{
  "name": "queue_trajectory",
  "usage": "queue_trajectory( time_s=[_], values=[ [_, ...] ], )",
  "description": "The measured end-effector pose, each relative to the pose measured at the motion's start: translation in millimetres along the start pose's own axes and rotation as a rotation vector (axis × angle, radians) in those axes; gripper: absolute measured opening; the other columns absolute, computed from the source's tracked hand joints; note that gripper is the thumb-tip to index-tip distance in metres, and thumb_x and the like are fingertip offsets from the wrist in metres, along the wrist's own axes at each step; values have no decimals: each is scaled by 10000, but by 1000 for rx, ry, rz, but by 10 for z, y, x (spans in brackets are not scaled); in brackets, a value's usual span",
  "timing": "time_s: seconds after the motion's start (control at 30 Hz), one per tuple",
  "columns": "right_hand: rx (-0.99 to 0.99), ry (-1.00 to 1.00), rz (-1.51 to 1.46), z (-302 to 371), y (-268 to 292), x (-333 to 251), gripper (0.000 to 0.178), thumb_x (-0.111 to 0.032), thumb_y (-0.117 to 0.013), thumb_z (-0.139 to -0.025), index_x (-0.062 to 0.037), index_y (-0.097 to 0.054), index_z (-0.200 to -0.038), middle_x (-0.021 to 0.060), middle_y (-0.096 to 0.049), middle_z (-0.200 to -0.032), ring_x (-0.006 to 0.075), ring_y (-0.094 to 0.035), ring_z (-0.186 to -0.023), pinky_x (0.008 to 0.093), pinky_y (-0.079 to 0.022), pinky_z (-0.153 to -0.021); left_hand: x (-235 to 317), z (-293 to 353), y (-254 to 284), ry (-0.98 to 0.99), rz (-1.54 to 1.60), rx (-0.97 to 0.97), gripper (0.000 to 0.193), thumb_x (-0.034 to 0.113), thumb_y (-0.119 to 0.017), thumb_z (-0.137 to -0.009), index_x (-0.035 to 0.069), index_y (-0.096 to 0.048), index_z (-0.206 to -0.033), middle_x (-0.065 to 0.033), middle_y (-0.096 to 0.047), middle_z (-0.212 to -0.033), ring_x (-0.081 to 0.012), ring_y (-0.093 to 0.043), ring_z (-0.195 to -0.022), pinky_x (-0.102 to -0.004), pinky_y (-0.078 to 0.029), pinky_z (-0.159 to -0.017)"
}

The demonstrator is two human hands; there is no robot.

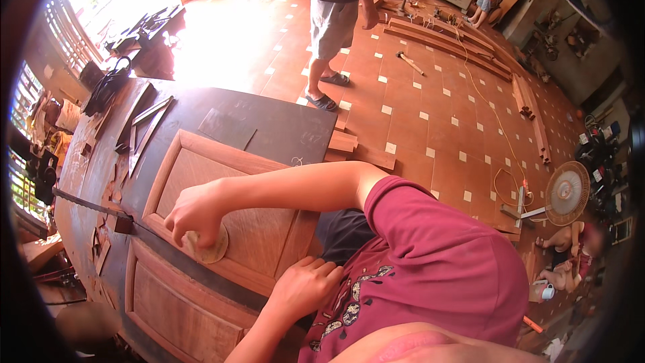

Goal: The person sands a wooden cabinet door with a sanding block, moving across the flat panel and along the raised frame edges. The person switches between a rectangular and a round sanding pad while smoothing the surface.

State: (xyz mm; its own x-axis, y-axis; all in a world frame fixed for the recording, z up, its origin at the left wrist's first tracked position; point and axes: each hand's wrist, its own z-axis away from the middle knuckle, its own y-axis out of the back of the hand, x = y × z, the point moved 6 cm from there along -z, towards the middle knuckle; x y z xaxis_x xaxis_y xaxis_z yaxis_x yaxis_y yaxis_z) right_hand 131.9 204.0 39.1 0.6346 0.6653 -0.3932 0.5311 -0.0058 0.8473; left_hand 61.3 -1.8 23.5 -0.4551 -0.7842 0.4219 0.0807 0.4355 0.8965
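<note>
My right hand (198, 212) reaches across a framed wooden panel (248, 188), fingers bent down onto a round tan disc (211, 245) that looks like a sanding disc. The disc lies flat against the panel near its frame, partly hidden by the fingers. My left hand (306, 287) is curled at the panel's near edge, close to my shirt; what its fingers hold, if anything, is hidden. A second framed panel (178, 296) lies beside the first on the dark tabletop (269, 114).
Wood strips (151, 124) and scraps (101, 255) lie on the table's far side, near a dark narrow bar (87, 202). Another person (332, 20) stands beyond the table. A hammer (410, 62), long boards (443, 40), a cord and a fan (566, 191) are on the tiled floor.
</note>
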Motion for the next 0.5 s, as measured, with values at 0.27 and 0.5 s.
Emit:
queue_trajectory(
  time_s=[0.27, 0.5],
  values=[
    [-270, 9, -21, 64, 15, -18, 570, -459, -871, -683, -178, -742, -1162, 95, -615, -1254, 317, -613, -1185, 464, -513, -953, 4, -17, 2, -3, 11, -14, 133, 167, -685, -839, 86, -685, -945, -17, -678, -834, -206, -692, -798, -339, -526, -755],
    [-317, 26, 100, 76, 10, -80, 743, -508, -892, -662, -221, -682, -1315, 75, -575, -1363, 301, -529, -1314, 456, -445, -1087, -2, 10, 11, -7, 15, -24, 164, 168, -691, -842, 78, -698, -978, -19, -700, -874, -200, -697, -815, -342, -523, -760]
  ],
)
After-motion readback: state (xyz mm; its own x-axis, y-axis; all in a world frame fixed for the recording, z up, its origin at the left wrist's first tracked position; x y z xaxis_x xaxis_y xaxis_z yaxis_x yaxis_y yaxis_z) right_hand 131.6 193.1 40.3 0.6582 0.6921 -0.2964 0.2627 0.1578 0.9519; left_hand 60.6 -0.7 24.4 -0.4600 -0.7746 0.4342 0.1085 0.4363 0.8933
